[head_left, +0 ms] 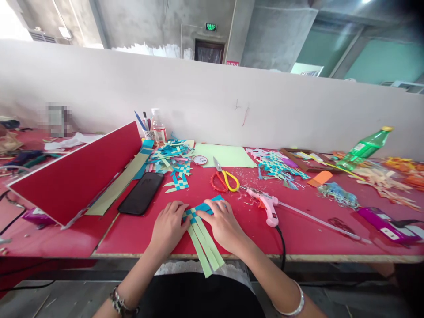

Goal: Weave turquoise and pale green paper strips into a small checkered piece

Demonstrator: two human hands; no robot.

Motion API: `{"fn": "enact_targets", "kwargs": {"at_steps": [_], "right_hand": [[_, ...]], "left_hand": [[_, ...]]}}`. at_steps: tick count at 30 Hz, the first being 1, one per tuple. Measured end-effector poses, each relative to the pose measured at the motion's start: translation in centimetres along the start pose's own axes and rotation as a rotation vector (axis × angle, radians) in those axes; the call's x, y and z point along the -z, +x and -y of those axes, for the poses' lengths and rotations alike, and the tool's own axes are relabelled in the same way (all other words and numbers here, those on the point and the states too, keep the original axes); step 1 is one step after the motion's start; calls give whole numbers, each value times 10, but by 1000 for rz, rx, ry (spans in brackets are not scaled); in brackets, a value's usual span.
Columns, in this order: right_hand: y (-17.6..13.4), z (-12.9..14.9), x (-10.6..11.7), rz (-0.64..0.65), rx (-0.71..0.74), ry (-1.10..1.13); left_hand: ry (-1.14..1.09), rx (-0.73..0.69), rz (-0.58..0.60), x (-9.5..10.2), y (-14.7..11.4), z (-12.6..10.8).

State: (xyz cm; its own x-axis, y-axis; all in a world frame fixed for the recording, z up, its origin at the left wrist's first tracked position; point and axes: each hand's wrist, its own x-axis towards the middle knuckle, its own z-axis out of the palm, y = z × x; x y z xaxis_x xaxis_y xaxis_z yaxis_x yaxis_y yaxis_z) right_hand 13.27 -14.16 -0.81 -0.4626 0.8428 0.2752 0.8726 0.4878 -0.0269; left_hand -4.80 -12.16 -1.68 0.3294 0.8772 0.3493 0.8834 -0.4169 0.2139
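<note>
A small weave of paper strips [206,242] lies at the front of the red table, its pale green strips running toward me over the edge and blue strips crossing them in a checkered patch. My left hand [169,224] grips the left side of the checkered patch, fingers bent and thumb against it. Across from it, my right hand [224,223] has its thumb and fingers closed on the blue strips at the right. Beyond the weave lie scissors [225,180] with red and yellow handles. A pink hot glue gun [265,205] rests to the right, with a long glue stick in its back.
A red board [82,172] stands upright at the left, near a black phone [141,193]. Piles of woven blue and green paper [172,152] sit behind. A green bottle [366,148] leans at right, beyond a purple device [387,225]. A white partition [205,106] backs the table.
</note>
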Motion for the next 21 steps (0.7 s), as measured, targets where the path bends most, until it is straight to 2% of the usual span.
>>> {"fn": "enact_targets", "kwargs": {"at_steps": [8,14,17,20,21], "right_hand": [[1,7,0,-38,-4,32],[-2,8,1,-200,-139,22],[-10,-8,11,-275,-354,-47],[-26,-36,24,-276,-750,-229],[-33,-46,26,-231,-879,-275]], "left_hand": [[-28,-2,37,-1,0,2],[-116,-16,47,-2,0,5],[-183,-23,27,-1,0,6],[-302,-8,38,-2,0,8],[-351,12,48,-3,0,9]]}}
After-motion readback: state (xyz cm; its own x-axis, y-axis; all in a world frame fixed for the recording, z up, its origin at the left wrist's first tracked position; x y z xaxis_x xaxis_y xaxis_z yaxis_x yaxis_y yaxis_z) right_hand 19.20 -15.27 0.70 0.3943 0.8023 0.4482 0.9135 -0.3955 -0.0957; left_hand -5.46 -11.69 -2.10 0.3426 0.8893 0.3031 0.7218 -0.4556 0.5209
